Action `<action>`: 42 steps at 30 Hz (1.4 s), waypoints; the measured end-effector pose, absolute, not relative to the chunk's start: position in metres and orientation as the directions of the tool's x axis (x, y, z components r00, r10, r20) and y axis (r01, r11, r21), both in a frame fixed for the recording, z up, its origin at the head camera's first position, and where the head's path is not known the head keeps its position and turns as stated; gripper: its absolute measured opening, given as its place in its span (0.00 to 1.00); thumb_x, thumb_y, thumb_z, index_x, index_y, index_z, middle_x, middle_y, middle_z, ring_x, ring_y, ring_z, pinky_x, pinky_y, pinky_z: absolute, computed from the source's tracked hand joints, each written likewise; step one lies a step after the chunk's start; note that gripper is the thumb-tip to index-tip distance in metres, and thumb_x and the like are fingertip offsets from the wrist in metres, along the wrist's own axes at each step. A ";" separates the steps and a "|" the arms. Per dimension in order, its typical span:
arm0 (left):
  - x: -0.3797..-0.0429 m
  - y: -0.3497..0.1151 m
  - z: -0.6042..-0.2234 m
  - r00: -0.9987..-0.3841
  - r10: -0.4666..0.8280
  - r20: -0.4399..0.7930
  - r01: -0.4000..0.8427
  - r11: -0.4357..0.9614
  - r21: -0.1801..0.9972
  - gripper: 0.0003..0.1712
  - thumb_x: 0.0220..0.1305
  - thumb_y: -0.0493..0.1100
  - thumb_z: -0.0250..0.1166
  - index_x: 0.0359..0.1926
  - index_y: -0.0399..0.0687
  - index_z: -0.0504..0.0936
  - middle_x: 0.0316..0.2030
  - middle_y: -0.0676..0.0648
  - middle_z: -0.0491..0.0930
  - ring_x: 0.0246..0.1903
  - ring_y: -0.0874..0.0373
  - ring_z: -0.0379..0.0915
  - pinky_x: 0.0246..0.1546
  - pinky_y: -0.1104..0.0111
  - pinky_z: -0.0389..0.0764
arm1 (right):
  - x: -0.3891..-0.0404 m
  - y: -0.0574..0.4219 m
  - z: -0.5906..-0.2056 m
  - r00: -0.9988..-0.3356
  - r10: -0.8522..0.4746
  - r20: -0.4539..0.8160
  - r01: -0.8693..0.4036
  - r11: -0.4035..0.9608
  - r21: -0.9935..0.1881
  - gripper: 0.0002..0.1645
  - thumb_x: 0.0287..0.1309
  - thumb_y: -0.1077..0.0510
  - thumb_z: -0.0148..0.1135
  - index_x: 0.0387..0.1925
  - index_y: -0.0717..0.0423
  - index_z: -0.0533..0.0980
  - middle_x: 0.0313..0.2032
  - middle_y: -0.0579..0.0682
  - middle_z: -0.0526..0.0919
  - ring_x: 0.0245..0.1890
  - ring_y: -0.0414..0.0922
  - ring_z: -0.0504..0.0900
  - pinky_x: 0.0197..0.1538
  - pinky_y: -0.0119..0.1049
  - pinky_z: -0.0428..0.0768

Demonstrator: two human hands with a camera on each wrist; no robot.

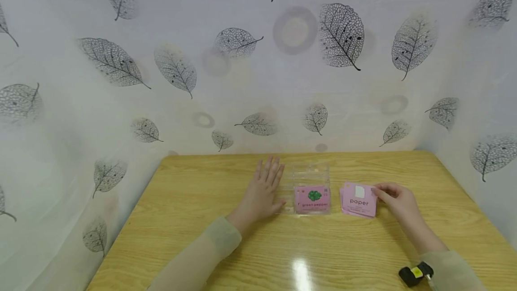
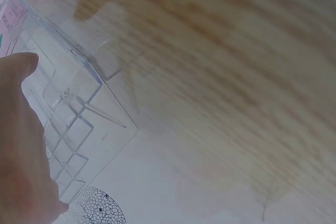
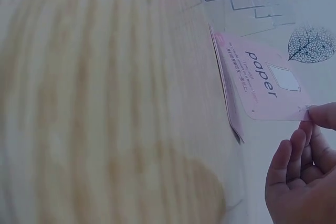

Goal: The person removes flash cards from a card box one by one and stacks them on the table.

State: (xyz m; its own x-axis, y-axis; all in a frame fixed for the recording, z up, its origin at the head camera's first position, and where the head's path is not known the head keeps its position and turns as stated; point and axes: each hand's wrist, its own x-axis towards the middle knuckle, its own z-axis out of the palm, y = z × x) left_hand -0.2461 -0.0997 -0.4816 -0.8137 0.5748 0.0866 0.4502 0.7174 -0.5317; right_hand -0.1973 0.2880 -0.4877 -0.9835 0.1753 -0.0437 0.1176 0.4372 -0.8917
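Note:
In the head view my left hand lies over the left side of a clear plastic box, its fingers straight. The left wrist view shows that hand along the box's stepped, see-through dividers. A pink "green pepper" card faces up in the front compartment. To the right of the box, my right hand pinches a pink "paper" card by its corner between thumb and fingers. That card is tilted up over other pink cards, whose edges show beneath it.
The wooden table carries all of this, and a leaf-patterned white curtain hangs behind and at both sides. A black device with a yellow label is at my right wrist. Light glares off the front of the table.

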 end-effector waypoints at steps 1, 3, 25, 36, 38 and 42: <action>-0.246 -0.100 -0.482 -0.813 0.575 0.087 0.449 0.716 -0.534 0.62 0.72 0.81 0.40 0.86 0.41 0.40 0.86 0.36 0.36 0.86 0.39 0.39 0.86 0.46 0.47 | -0.197 0.288 -0.488 -0.984 0.174 -0.043 0.117 0.437 -0.892 0.27 0.76 0.52 0.63 0.56 0.76 0.78 0.30 0.21 0.78 0.34 0.25 0.77 0.38 0.21 0.81; -0.246 -0.100 -0.482 -0.813 0.575 0.088 0.449 0.716 -0.534 0.62 0.72 0.81 0.40 0.86 0.41 0.40 0.86 0.36 0.36 0.86 0.39 0.39 0.86 0.45 0.47 | -0.198 0.289 -0.489 -0.984 0.172 -0.041 0.114 0.441 -0.890 0.27 0.76 0.52 0.63 0.56 0.76 0.78 0.31 0.21 0.78 0.34 0.25 0.76 0.38 0.21 0.81; -0.245 -0.101 -0.478 -0.819 0.569 0.077 0.443 0.711 -0.546 0.61 0.72 0.81 0.39 0.86 0.42 0.41 0.86 0.37 0.37 0.85 0.39 0.41 0.86 0.45 0.49 | -0.204 0.288 -0.490 -0.988 0.149 0.041 0.056 0.592 -0.804 0.23 0.72 0.55 0.68 0.56 0.72 0.81 0.39 0.43 0.88 0.33 0.23 0.74 0.35 0.22 0.76; -0.244 -0.099 -0.477 -0.815 0.576 0.064 0.448 0.696 -0.561 0.61 0.72 0.82 0.37 0.86 0.41 0.40 0.86 0.36 0.36 0.86 0.39 0.39 0.86 0.45 0.49 | -0.206 0.289 -0.492 -0.987 0.159 0.037 0.069 0.611 -0.788 0.21 0.71 0.59 0.68 0.55 0.74 0.82 0.39 0.52 0.90 0.32 0.22 0.73 0.34 0.20 0.76; -0.244 -0.099 -0.477 -0.815 0.575 0.066 0.447 0.697 -0.560 0.62 0.72 0.82 0.38 0.86 0.41 0.40 0.86 0.36 0.36 0.85 0.39 0.41 0.85 0.45 0.50 | -0.207 0.289 -0.492 -0.987 0.158 0.029 0.076 0.615 -0.785 0.22 0.71 0.58 0.67 0.55 0.74 0.81 0.41 0.55 0.90 0.32 0.21 0.73 0.34 0.20 0.75; -0.244 -0.099 -0.478 -0.820 0.570 0.062 0.447 0.704 -0.552 0.62 0.72 0.82 0.38 0.86 0.42 0.40 0.86 0.36 0.36 0.86 0.39 0.40 0.86 0.45 0.50 | -0.208 0.290 -0.492 -0.987 0.157 0.033 0.073 0.624 -0.778 0.21 0.72 0.59 0.67 0.55 0.74 0.81 0.42 0.58 0.90 0.32 0.20 0.72 0.35 0.18 0.75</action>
State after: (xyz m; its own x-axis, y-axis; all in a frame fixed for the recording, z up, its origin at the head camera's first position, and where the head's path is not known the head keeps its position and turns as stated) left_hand -0.2443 -0.0988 -0.4784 -0.8196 0.5695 0.0623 0.4470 0.7037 -0.5522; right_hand -0.2079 0.2903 -0.4920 -0.9871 0.1566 0.0328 0.0731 0.6238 -0.7782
